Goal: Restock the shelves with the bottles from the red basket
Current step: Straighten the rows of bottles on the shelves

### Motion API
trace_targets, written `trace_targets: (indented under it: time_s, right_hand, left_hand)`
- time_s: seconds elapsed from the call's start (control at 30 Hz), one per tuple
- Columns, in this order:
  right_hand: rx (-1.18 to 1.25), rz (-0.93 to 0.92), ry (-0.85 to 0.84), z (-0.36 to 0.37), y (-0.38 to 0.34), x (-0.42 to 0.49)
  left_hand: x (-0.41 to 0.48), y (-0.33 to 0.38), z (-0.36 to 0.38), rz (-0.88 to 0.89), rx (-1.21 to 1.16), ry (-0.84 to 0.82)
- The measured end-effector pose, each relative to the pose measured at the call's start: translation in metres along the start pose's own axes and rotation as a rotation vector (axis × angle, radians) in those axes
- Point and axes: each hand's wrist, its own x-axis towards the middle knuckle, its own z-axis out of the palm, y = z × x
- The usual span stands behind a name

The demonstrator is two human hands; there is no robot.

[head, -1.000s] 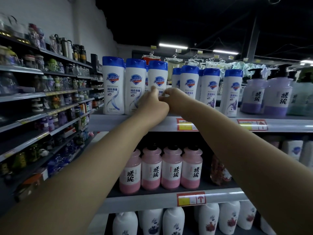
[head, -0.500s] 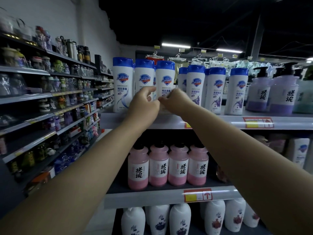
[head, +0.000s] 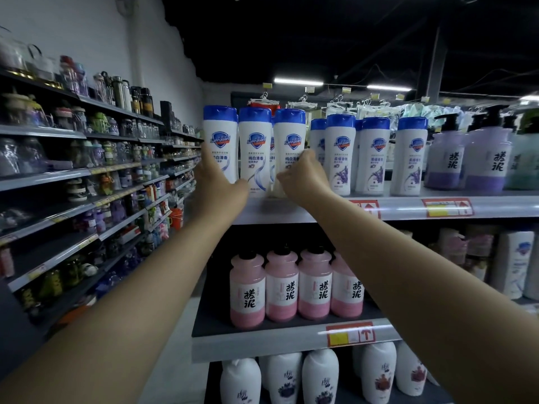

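Note:
Three white Safeguard bottles with blue caps stand in a row on the top shelf [head: 408, 207]. My left hand [head: 217, 182] lies flat against the left side of the leftmost bottle [head: 220, 135], fingers straight up. The middle bottle [head: 255, 147] stands between my hands. My right hand [head: 303, 176] curls its fingers round the right side of the third bottle [head: 288, 138], thumb pointing left below it. The red basket is out of view.
More white bottles with lavender labels [head: 372, 158] and purple pump bottles [head: 487, 161] fill the shelf to the right. Pink bottles [head: 281, 290] stand one shelf down, white ones [head: 320, 377] below those. An aisle runs on the left past shelves of flasks [head: 116, 91].
My hands have moved apart from the middle of the bottle row: the left out to the leftmost bottle's side, the right to the third bottle's right side. The view has come closer.

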Motion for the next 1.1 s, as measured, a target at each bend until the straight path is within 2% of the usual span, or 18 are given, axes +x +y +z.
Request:
trace_targets:
  time_s: [0.17,0.43,0.6,0.87,1.0,1.1]
  right_hand:
    - [0.008,0.007,0.017,-0.001,-0.001,-0.001]
    - [0.011,0.083,0.052,-0.001,0.000,0.003]
    - [0.006,0.108,0.045,-0.006,0.001,0.004]
    - [0.019,0.082,0.070,-0.003,0.004,0.002]
    - [0.034,0.013,0.154,-0.005,0.007,0.002]
    - [0.059,-0.076,0.231,-0.012,0.008,0.000]
  left_hand:
    - [-0.005,0.012,-0.008,-0.053,0.058,-0.052]
    - [-0.011,0.022,-0.009,-0.018,0.057,-0.107]
    - [0.005,0.004,0.002,0.000,0.042,-0.129]
    - [-0.008,0.018,0.004,0.023,0.023,-0.121]
    - [-0.015,0.025,0.012,0.154,-0.010,-0.078]
    - [-0.018,0.034,0.020,0.181,-0.046,-0.130]
